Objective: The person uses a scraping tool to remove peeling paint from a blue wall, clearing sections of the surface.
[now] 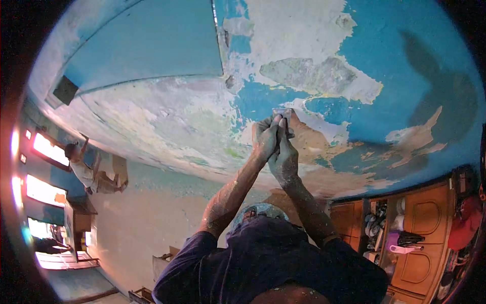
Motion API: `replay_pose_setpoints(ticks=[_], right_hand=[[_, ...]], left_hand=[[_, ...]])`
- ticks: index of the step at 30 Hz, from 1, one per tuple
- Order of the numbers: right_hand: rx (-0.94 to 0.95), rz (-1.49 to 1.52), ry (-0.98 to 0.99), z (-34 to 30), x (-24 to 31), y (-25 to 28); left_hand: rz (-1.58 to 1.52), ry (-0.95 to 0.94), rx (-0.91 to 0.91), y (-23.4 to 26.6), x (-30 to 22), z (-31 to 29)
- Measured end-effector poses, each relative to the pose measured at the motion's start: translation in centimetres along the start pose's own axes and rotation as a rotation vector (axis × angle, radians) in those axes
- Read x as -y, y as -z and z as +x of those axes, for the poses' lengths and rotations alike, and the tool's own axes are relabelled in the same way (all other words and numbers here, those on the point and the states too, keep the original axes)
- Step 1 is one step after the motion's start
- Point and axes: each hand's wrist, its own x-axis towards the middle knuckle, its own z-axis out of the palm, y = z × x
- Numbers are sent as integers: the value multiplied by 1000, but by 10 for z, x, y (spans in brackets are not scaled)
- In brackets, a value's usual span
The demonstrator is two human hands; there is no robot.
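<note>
Both my hands are raised together against a blue painted wall [385, 61] with large peeled patches. My left hand [263, 136] and my right hand [285, 154] are closed around a small flat scraper [282, 112]; its handle is hidden in the fingers. The blade is at the edge between blue paint and a bare pale patch [311, 134]. Whitish specks cover both forearms. Above the hands lies a rough grey patch [309, 74] where the surface has come off.
A blue panel [157, 40] is set in the wall at upper left. Another person [88, 169] reaches up to the wall at far left, near bright windows [46, 190]. At lower right stands a wooden cabinet [422, 253] with open shelves of mixed items.
</note>
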Motion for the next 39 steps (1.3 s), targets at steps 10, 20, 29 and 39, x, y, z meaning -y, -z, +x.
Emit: replay_pose_setpoints(ticks=[10,20,29,39], right_hand=[[156,22,-79,-13,-32,28],[295,-9,-18,13,-2,31],[177,209,-434,-1,-18,14],[395,299,-550,20,-15,20]], left_hand=[[-14,-13,16,11,55,-3],[-252,35,-35,17,38,-5],[-184,30,8,18,37,-7],[83,-114,-84,25,42,0]])
